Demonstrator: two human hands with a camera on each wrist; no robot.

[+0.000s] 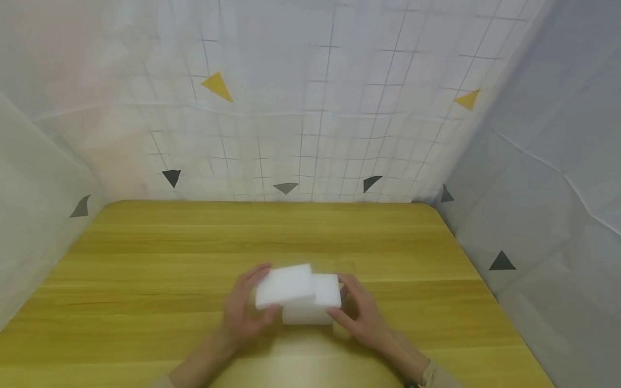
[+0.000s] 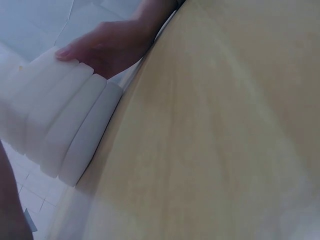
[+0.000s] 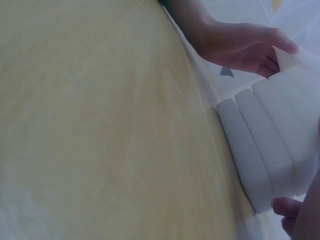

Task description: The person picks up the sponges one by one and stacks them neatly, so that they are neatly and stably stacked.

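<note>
Several white sponge blocks (image 1: 308, 316) with rounded edges lie flat on one another in a stack near the front of the table. The top sponge (image 1: 282, 284) sits tilted and shifted to the left over the block below it. My left hand (image 1: 241, 308) grips this top sponge by its left end, thumb on the near side and fingers on the far side. At the stack's right end, my right hand (image 1: 365, 318) holds the upper blocks between thumb and fingers. In the left wrist view the layered sponges (image 2: 65, 120) stand between the two hands.
A wood-grain table (image 1: 160, 242) with rounded far corners carries the stack. Pale sheeting (image 1: 271, 145) with grid lines hangs behind it, and plain sheeting (image 1: 558, 226) rises along the right side. Yellow and dark triangular stickers mark the sheets.
</note>
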